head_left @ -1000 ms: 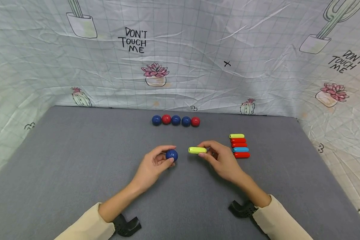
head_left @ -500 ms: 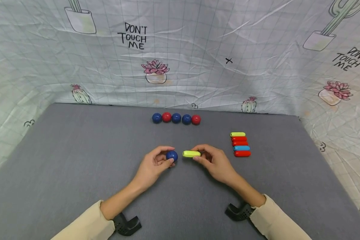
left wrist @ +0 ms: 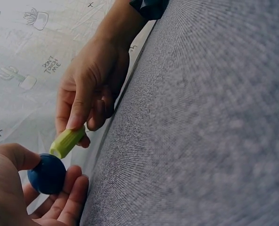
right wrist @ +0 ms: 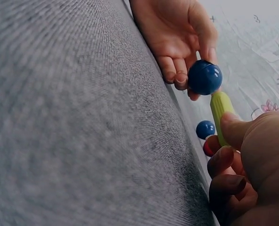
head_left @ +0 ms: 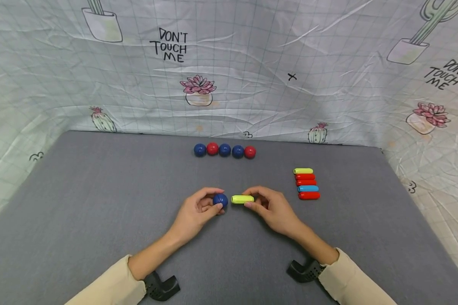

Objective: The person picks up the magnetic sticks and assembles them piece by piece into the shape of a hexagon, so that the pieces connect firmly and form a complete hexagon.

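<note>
My left hand [head_left: 192, 214] pinches a dark blue ball [head_left: 220, 201] between thumb and fingers, a little above the grey table. Across from it, my right hand [head_left: 275, 212] holds a yellow-green ribbed tube [head_left: 242, 199] by its right end. The tube's free, hollow end points at the ball, and a narrow gap separates them in the head view. In the left wrist view the tube [left wrist: 67, 142] overlaps the edge of the ball [left wrist: 47, 174]. From the right wrist, the tube [right wrist: 220, 115] stands just below the ball [right wrist: 205, 77], where a seam line shows.
Behind the hands, a row of blue and red balls [head_left: 224, 150] lies near the back of the table [head_left: 118, 190]. To the right is a stack-like column of yellow, red and blue tubes [head_left: 307, 188]. A printed cloth [head_left: 252, 101] hangs behind the table.
My right hand has brought the yellow-green tube leftward and slightly down, closer to the blue ball. The left hand has barely shifted; the head view tilted slightly.
</note>
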`<action>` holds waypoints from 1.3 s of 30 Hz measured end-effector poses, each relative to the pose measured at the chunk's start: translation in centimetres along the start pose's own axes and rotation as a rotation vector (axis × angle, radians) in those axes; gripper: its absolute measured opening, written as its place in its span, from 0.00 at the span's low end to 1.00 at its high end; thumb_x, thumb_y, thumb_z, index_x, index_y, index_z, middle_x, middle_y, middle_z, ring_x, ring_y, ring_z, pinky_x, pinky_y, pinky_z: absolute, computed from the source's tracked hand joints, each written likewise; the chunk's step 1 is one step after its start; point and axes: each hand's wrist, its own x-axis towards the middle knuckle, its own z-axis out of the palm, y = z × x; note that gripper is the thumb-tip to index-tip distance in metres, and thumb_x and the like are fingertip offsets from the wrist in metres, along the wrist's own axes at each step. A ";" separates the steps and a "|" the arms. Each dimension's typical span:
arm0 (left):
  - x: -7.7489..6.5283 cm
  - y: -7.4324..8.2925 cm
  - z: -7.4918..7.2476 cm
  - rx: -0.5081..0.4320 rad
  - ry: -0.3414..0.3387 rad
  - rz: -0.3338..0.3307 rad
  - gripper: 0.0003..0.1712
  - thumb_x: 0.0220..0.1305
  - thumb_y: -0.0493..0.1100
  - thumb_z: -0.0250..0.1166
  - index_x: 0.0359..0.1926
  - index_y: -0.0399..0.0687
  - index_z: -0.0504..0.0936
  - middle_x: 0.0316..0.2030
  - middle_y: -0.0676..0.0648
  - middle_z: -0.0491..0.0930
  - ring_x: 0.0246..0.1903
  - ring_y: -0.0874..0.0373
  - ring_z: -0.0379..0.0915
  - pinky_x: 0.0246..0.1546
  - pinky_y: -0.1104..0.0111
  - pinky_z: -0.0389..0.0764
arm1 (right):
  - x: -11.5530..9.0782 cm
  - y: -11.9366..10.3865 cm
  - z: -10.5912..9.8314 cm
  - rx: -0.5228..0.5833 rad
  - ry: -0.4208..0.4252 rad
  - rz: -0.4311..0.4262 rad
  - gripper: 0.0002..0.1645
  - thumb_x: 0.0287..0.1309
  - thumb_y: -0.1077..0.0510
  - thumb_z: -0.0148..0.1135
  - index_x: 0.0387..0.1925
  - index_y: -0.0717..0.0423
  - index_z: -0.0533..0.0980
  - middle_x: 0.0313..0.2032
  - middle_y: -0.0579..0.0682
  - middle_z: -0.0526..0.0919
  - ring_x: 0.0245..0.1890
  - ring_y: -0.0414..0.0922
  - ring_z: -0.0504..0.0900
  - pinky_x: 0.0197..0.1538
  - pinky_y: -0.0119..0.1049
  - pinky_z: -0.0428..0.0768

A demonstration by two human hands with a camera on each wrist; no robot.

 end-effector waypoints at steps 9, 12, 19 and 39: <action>0.0 -0.1 0.0 0.035 -0.007 0.010 0.20 0.64 0.32 0.62 0.56 0.29 0.72 0.37 0.33 0.80 0.36 0.43 0.81 0.40 0.65 0.81 | 0.0 0.1 0.3 -0.034 -0.003 -0.033 0.12 0.59 0.55 0.66 0.45 0.45 0.79 0.25 0.41 0.74 0.20 0.37 0.69 0.22 0.30 0.66; -0.1 -0.1 0.0 0.051 -0.009 0.011 0.20 0.64 0.33 0.62 0.56 0.30 0.72 0.36 0.34 0.81 0.36 0.44 0.81 0.39 0.66 0.81 | -0.1 0.1 0.3 -0.038 0.000 -0.041 0.12 0.59 0.56 0.66 0.45 0.45 0.79 0.24 0.40 0.73 0.20 0.37 0.68 0.21 0.30 0.66; -0.1 -0.1 0.1 0.076 -0.009 0.008 0.20 0.64 0.34 0.63 0.56 0.31 0.73 0.35 0.35 0.81 0.35 0.44 0.81 0.38 0.69 0.80 | -0.1 0.0 0.3 -0.043 0.005 -0.044 0.12 0.59 0.56 0.66 0.45 0.45 0.79 0.24 0.40 0.73 0.20 0.37 0.68 0.21 0.30 0.66; -0.1 -0.1 0.1 0.136 -0.023 0.033 0.21 0.62 0.37 0.66 0.55 0.35 0.73 0.37 0.42 0.81 0.34 0.53 0.78 0.36 0.71 0.78 | -0.2 -0.4 0.4 -0.001 0.019 -0.079 0.13 0.59 0.56 0.66 0.46 0.46 0.79 0.25 0.43 0.74 0.20 0.38 0.69 0.22 0.30 0.66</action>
